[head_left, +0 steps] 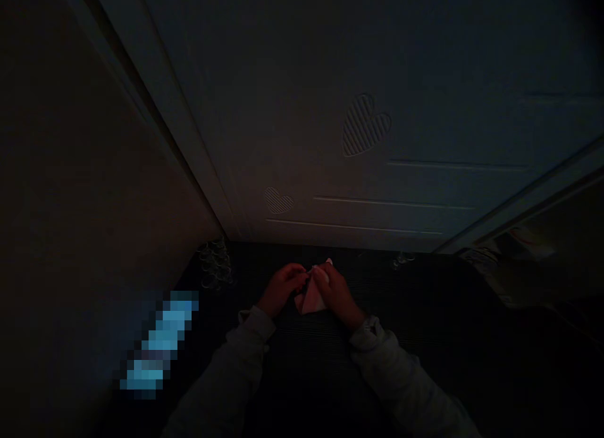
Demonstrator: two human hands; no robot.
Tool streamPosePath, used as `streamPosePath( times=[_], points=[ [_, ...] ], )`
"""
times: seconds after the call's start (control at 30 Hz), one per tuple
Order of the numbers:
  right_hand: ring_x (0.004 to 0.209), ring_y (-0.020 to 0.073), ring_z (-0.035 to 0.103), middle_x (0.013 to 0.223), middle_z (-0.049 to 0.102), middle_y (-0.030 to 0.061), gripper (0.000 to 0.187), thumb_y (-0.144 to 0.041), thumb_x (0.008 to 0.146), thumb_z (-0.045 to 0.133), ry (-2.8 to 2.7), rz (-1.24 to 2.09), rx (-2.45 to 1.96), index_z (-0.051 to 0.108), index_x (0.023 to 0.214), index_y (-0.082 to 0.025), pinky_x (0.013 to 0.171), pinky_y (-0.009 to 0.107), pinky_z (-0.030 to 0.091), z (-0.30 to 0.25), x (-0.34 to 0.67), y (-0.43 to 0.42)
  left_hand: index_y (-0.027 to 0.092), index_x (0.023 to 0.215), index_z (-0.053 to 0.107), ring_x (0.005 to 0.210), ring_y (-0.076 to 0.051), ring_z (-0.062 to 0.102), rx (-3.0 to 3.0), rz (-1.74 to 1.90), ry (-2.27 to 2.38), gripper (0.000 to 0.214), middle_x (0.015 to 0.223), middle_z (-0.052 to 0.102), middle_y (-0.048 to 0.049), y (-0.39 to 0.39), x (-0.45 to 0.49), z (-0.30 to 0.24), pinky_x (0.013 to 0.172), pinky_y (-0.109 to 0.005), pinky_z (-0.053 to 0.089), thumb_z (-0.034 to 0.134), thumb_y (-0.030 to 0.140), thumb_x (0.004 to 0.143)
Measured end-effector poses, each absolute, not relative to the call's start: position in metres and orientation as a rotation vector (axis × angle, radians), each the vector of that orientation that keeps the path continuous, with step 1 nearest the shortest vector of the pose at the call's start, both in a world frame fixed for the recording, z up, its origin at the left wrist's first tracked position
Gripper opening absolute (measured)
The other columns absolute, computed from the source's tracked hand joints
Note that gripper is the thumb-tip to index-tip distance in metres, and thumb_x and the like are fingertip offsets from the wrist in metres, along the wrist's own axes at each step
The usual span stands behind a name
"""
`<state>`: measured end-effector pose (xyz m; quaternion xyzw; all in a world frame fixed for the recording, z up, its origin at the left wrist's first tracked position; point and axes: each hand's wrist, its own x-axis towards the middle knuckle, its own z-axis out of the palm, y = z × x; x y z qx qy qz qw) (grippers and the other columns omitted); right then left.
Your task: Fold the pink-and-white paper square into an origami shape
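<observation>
In dim light, a pink cloth [311, 297] hangs in loose folds between my two hands, over the dark table. My right hand [334, 288] is closed around its upper right part, and a small corner sticks up above the fingers. The fingers of my left hand [287, 286] are curled and pinched at the cloth's upper left edge. Something small and shiny shows between the fingertips, too dark to name.
Several clear glass items [216, 265] stand together at the back left. More glassware [401, 260] is at the back right. A pale panel with grooved hearts [365, 126] rises behind the dark tabletop [302, 375]. A bright, pixelated screen-like shape [160, 343] glows at left.
</observation>
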<state>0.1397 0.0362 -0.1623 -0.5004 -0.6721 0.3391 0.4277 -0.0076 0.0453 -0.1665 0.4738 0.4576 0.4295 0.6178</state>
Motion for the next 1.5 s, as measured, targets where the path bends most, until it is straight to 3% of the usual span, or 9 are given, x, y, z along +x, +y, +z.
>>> streamPosePath(
  times=[0.33, 0.73, 1.07, 1.5],
  points=[
    [0.07, 0.0128, 0.051, 0.074, 0.055, 0.0003, 0.02, -0.034, 0.08, 0.04, -1.447, 0.898, -1.273, 0.051, 0.08, -0.018, 0.064, 0.023, 0.039, -0.167, 0.139, 0.037, 0.016, 0.083, 0.054, 0.058, -0.008, 0.048, 1.067, 0.979, 1.049, 0.026, 0.073, 0.056, 0.0009, 0.043, -0.006, -0.164, 0.057, -0.022, 0.037, 0.059, 0.032, 0.064],
    [0.071, 0.0149, 0.054, 0.08, 0.059, 0.0013, 0.022, -0.04, 0.078, 0.042, -1.237, 1.043, -1.224, 0.05, 0.082, -0.019, 0.063, 0.025, 0.042, -0.171, 0.14, 0.039, 0.016, 0.082, 0.053, 0.053, -0.009, 0.048, 0.953, 1.052, 1.051, 0.026, 0.061, 0.055, 0.0023, 0.046, -0.007, -0.17, 0.053, -0.022, 0.036, 0.056, 0.037, 0.066],
    [0.092, 0.0181, 0.052, 0.103, 0.058, 0.0054, 0.027, -0.036, 0.079, 0.042, -1.456, 0.976, -1.178, 0.051, 0.1, -0.02, 0.08, 0.031, 0.04, -0.164, 0.142, 0.037, 0.013, 0.076, 0.054, 0.054, -0.008, 0.049, 0.669, 1.217, 0.933, 0.026, 0.06, 0.055, 0.0003, 0.049, -0.007, -0.174, 0.053, -0.022, 0.035, 0.061, 0.034, 0.064],
    [0.088, 0.018, 0.053, 0.098, 0.057, 0.0058, 0.022, -0.032, 0.074, 0.05, -1.573, 0.876, -1.218, 0.052, 0.092, -0.019, 0.077, 0.03, 0.041, -0.173, 0.14, 0.04, 0.014, 0.078, 0.053, 0.058, -0.009, 0.052, 0.633, 1.22, 0.875, 0.025, 0.064, 0.057, -0.0006, 0.049, -0.009, -0.172, 0.057, -0.023, 0.037, 0.061, 0.033, 0.065]
  ],
)
